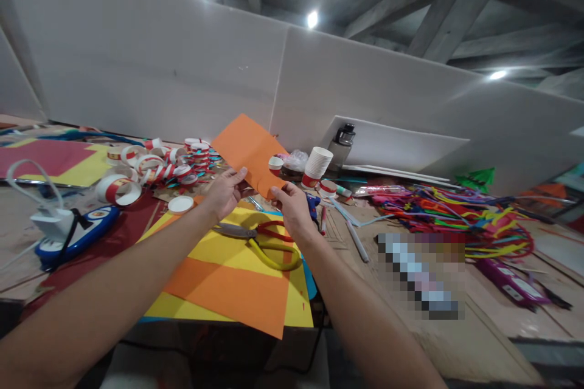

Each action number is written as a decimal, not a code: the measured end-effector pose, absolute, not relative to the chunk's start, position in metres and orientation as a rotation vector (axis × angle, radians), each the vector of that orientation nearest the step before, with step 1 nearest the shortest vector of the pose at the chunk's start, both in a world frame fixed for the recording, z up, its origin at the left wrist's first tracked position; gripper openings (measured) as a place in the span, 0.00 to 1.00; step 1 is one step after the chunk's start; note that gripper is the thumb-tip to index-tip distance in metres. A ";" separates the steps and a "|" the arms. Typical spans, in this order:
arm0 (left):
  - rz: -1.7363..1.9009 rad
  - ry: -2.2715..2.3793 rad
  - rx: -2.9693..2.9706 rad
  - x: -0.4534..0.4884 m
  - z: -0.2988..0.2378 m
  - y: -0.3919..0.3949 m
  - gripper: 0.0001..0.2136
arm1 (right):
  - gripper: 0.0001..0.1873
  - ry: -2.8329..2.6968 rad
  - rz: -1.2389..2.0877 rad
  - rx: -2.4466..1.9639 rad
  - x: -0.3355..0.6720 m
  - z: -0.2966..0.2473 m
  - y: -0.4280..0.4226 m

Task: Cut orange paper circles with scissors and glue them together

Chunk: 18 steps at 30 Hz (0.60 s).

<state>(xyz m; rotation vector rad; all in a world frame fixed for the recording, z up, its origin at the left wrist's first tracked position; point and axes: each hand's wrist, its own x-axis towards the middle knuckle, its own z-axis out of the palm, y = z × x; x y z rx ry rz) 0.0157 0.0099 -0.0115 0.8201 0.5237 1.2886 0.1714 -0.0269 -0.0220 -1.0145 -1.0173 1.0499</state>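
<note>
Both my hands hold up an orange sheet of paper (249,143) with a curved cut along its lower right part. My left hand (228,193) pinches its lower left edge. My right hand (292,203) grips the narrow lower right end. Beneath them lie scissors (269,243) with one red and one yellow handle, their blades pointing left. They rest on yellow paper (219,249) and another orange sheet (232,295), which reaches past the table's front edge. A white paper disc (180,204) is beside my left hand.
Cut paper cup rings (121,189) pile up at the left, near a blue power strip (77,237). Stacked paper cups (317,167) and a dark bottle (342,146) stand behind. Colourful pipe cleaners (451,216) heap at the right, behind a purple device (513,282).
</note>
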 end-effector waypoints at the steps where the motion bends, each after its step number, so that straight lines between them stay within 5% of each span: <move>1: 1.294 0.525 0.816 0.015 -0.011 0.010 0.05 | 0.13 -1.016 1.054 -1.015 0.171 -0.022 -0.027; 18: 1.390 0.508 0.747 0.020 -0.011 0.008 0.07 | 0.14 -0.994 0.900 -0.990 0.171 -0.018 -0.028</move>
